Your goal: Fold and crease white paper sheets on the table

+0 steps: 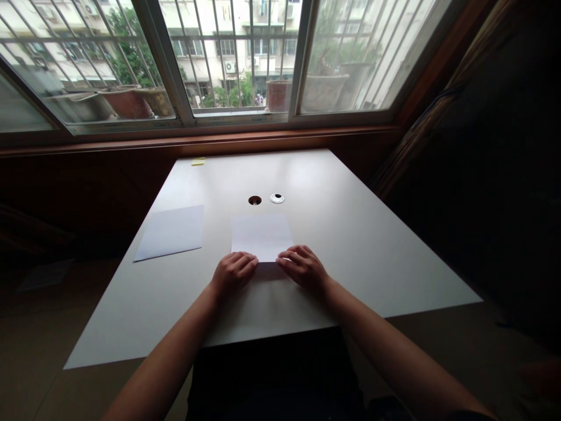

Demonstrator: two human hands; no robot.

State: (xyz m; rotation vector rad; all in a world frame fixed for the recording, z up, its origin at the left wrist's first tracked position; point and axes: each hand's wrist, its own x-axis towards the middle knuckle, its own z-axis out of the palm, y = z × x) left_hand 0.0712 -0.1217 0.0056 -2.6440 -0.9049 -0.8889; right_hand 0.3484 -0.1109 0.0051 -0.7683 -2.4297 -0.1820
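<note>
A white sheet of paper (262,232) lies in the middle of the white table, its near edge lifted or bent up toward me. My left hand (236,269) grips the near left corner, fingers curled over it. At the near right corner my right hand (303,266) holds the same sheet between thumb and fingers. The thumbs are mostly hidden beneath the hands. A shaded strip of the paper shows between the two hands.
On the left of the table (372,257) lies a second paper sheet (172,231). Behind the held sheet are a round hole (255,200) and a white grommet cover (277,199). Yellow tape (198,161) sticks at the far left edge. A barred window stands beyond.
</note>
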